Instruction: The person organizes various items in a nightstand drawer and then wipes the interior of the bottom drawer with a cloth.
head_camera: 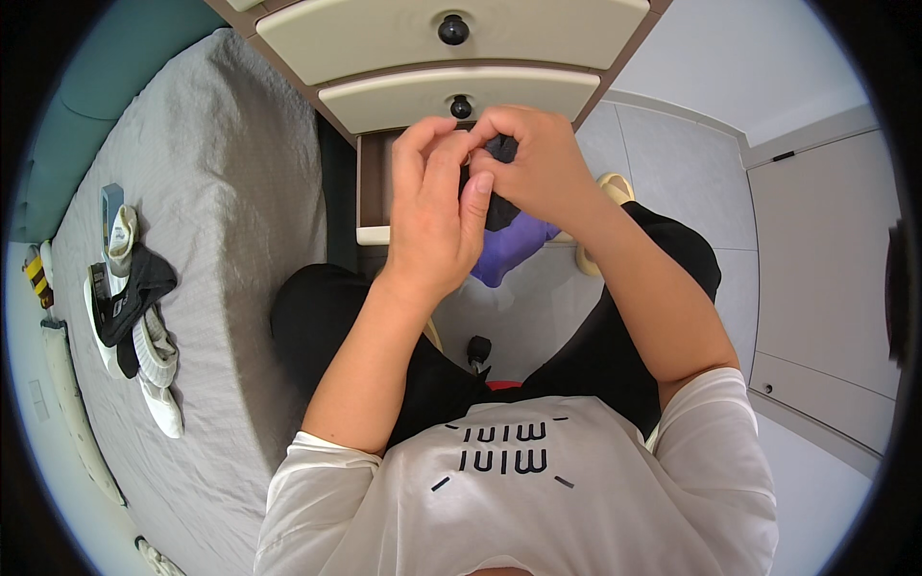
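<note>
My left hand [436, 209] and my right hand [529, 162] are raised together over the pulled-out bottom drawer [373, 235], their fingertips meeting. Behind and below them shows dark cloth [503, 212], partly hidden by the fingers; whether either hand grips it cannot be told. A purple cloth or bag [508, 248] hangs or lies just beneath the dark cloth, at the drawer's front. The left thumb points up with its nail showing. My right hand's thumb and forefinger form a ring, and what may be between their tips is too small to make out.
Two shut drawers with black knobs [454, 30] rise ahead. At left is a bed with a grey cover [266, 180], bearing white socks [155, 345], a black cloth item [148, 284] and a blue-grey box [112, 205]. Yellow slippers [614, 189] stand on the tiles; a cabinet door [821, 266] is at right.
</note>
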`<state>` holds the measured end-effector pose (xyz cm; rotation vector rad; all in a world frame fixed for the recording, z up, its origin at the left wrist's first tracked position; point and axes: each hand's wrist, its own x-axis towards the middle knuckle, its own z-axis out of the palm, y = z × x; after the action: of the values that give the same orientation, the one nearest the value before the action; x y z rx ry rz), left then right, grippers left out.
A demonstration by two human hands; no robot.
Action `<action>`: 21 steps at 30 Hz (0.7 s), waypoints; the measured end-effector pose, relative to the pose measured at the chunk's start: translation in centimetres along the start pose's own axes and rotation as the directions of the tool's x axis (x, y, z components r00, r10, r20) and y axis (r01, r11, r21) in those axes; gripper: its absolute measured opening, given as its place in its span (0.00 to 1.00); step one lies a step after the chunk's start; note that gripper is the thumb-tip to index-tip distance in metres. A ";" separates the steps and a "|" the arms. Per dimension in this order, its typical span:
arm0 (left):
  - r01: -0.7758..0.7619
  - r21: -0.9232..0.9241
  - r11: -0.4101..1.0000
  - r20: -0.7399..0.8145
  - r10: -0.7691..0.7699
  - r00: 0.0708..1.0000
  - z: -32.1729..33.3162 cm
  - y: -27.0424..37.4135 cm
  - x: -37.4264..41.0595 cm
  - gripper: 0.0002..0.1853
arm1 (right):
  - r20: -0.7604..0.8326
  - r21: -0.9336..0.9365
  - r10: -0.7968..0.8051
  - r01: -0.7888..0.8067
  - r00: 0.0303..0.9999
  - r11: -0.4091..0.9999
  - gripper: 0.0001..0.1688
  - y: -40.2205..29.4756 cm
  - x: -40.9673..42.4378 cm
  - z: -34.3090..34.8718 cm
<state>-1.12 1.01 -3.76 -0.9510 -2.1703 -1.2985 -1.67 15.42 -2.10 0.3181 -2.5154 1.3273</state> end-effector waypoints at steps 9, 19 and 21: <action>0.050 -0.103 0.993 -0.016 -0.052 0.999 0.1 0.2 0.0 0.13 | 0.029 -0.050 -0.049 0.050 0.998 0.998 0.10 0.1 -0.2 0.0; 0.017 -0.063 0.998 -0.008 -0.018 1.000 0.2 0.0 -0.1 0.14 | -0.020 0.068 0.006 -0.004 1.000 0.998 0.10 0.1 0.0 0.3; 0.021 -0.070 0.997 -0.010 -0.022 1.000 0.2 0.1 -0.1 0.14 | -0.023 0.110 0.041 -0.038 0.999 0.993 0.10 0.1 -0.1 0.4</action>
<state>-0.97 1.20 -3.86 -0.9480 -2.1455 -1.3945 -1.72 15.14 -2.44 0.2738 -2.4453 1.4785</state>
